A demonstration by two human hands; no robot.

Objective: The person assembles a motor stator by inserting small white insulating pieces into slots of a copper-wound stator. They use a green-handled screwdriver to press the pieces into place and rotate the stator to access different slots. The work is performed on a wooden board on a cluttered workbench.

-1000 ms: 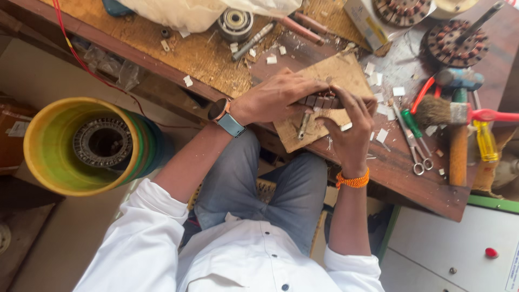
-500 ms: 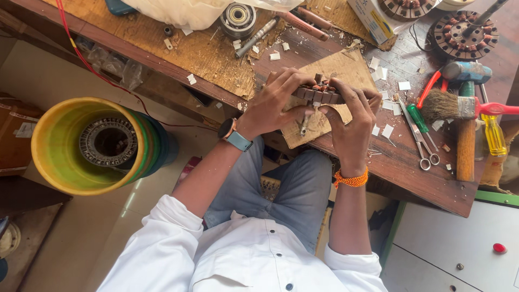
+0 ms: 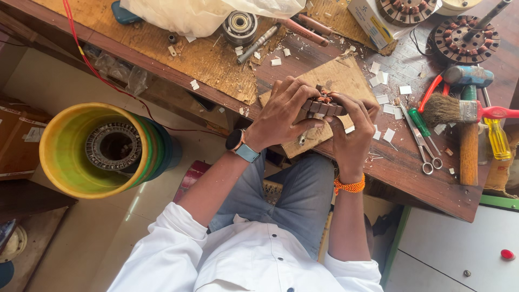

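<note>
Basically both hands were on one part: a small wound stator core (image 3: 323, 104), dark laminations with copper windings showing. Left hand (image 3: 285, 112) was closed around its left end, fingers curled over the top, a watch (image 3: 241, 146) on that wrist. Right hand (image 3: 352, 128) gripped the right end from below, fingers wrapped up its side, an orange thread band (image 3: 349, 186) on the wrist. Core sat between the two palms, held just above a cardboard sheet (image 3: 340, 81) lying on the wooden counter (image 3: 400, 162); couldn't tell if it touched the sheet.

Landmark = the cardboard sheet. Right of it: scissors (image 3: 423, 141), a green-handled screwdriver (image 3: 418, 120), a red-handled brush (image 3: 459, 111), a hammer (image 3: 468, 130) and a yellow-handled screwdriver (image 3: 498, 139), all near each other. White paper scraps (image 3: 388, 135) were scattered between the sheet and those tools. Up and right of it: a large round stator (image 3: 466, 39) with a shaft standing in it. Up and left of it: a bearing housing (image 3: 240, 26) just beside a crumpled plastic bag (image 3: 200, 16). Far left of the sheet, off the counter and lower: a yellow-green bucket (image 3: 59, 157) with another ring-shaped stator (image 3: 113, 146) lying inside it.
</note>
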